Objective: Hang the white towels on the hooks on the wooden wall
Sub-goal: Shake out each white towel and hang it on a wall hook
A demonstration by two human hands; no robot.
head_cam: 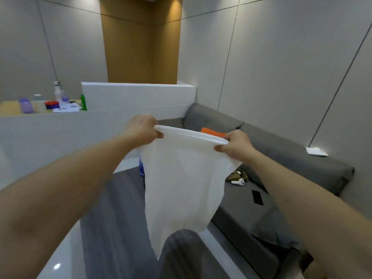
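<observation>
One white towel [183,178] only, being held up in the air, stretched by its top hem and hanging down over the grey floor in front of the sofa [281,164]. Left hand [142,129] pinching the left end of the hem, fingers curled round the bunched cloth; right hand [234,144] pinching the right end likewise. Judging by this, being spread and carried, not yet hung. No hooks showing anywhere on the wooden wall [141,41] standing well beyond, behind the white partition [138,96], so probably calling next for walking round to that wall, finding a hook, and draping or looping the hem over it.

Lying on the sofa seat: an orange cloth [213,132] near the back corner, just behind the hem, a white game controller [238,181] beside something camouflage-patterned, a black phone [257,197] nearer the front edge. Sitting on top of the backrest at the right end, a white folded cloth [316,151], possibly another towel. Standing on the counter [12,108] at left: a spray bottle [58,91], a green bottle [83,102] at its right edge, papers and small containers.
</observation>
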